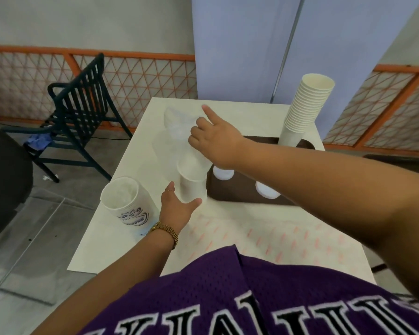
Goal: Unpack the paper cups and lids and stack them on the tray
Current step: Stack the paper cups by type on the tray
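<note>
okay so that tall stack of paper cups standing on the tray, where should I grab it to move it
Grip the tall cup stack low, around its bottom cups just above the brown tray, coming from its open near side. It leans, so a high grip could tip it or lift off only the upper cups.

Evenly and softly lit, daylight-bright, no hard shadows. Faint soft shade beneath the right hand and along the tray near edge. Pale table nearly washed out, swallowing the clear plastic wrap. Slight blur throughout. Wide-angle bending at the picture's edges, railing bowed.
</note>
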Demonstrator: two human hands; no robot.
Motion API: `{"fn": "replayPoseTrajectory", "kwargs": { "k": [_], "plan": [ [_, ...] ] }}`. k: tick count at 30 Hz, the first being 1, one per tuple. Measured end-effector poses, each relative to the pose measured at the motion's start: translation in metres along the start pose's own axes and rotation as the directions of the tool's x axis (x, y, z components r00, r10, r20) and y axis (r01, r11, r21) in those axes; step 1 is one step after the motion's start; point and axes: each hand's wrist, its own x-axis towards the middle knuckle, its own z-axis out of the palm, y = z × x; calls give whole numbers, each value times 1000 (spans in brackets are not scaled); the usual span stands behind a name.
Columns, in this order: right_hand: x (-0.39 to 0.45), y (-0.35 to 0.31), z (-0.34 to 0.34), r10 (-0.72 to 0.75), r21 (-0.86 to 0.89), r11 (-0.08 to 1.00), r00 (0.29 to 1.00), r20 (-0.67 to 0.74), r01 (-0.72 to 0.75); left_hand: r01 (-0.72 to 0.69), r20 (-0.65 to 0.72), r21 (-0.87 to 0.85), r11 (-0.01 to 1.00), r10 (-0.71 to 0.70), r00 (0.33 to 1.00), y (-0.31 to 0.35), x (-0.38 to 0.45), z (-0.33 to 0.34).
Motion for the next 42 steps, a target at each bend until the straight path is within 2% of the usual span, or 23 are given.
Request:
{"fn": "replayPoseTrajectory", "kwargs": {
  "k": [4, 6, 8, 9, 11, 12, 14, 16, 18, 21, 24, 26, 29, 32, 36, 39, 42],
  "plan": [
    [-26, 20, 12, 228, 236, 942, 972, 64, -237, 4, -15, -7, 1000, -4, 1000, 9, 3, 4],
    [-37, 25, 25, 337, 382, 852, 933, 125, -358, 4, -23, -32, 999, -5, 1000, 12, 5, 7],
    [-47, 29, 35, 416, 536, 710, 886, 204, -457, 8, -33, -65, 998, -10, 999, 14, 6, 9],
    [-53, 30, 39, 445, 643, 591, 861, 246, -488, 10, -39, -76, 997, -13, 999, 15, 7, 10],
    [-66, 34, 47, 488, 856, 223, 814, 316, -466, 15, -48, -80, 997, -19, 999, 13, 11, 13],
    [-72, 33, 50, 513, 913, 22, 788, 340, -408, 18, -53, -79, 997, -22, 998, 12, 12, 13],
    [-86, 31, 61, 576, 911, -323, 710, 405, -258, 16, -62, -76, 997, -21, 998, 12, 14, 16],
    [-96, 28, 74, 608, 823, -564, 638, 473, -71, 15, -78, -84, 996, -22, 997, 12, 15, 19],
    [-103, 26, 86, 628, 732, -676, 588, 510, 87, 19, -92, -93, 996, -27, 995, 13, 16, 21],
    [-107, 33, 92, 636, 673, -721, 546, 545, 168, 20, -113, -96, 995, -31, 993, 12, 19, 25],
    [-109, 55, 94, 683, 734, -665, 509, 523, 139, 23, -135, -101, 995, -37, 990, 10, 21, 28],
    [-111, 85, 92, 758, 811, -578, 431, 491, 92, 31, -145, -102, 994, -45, 988, 9, 22, 30],
    [-115, 140, 87, 870, 901, -433, 268, 413, 20, 41, -156, -111, 993, -59, 986, 7, 24, 31],
    [-116, 190, 95, 915, 934, -356, 190, 357, -38, 50, -166, -129, 990, -72, 984, 5, 26, 31],
    [-113, 230, 114, 921, 932, -339, 157, 357, -127, 52, -166, -140, 989, -76, 983, 4, 29, 32],
    [-108, 239, 130, 901, 913, -356, 184, 392, -199, 44, -167, -147, 988, -69, 984, 4, 32, 31],
    [-109, 230, 150, 856, 877, -435, 209, 473, -203, 45, -170, -157, 987, -71, 983, 3, 35, 32]
  ]
}}
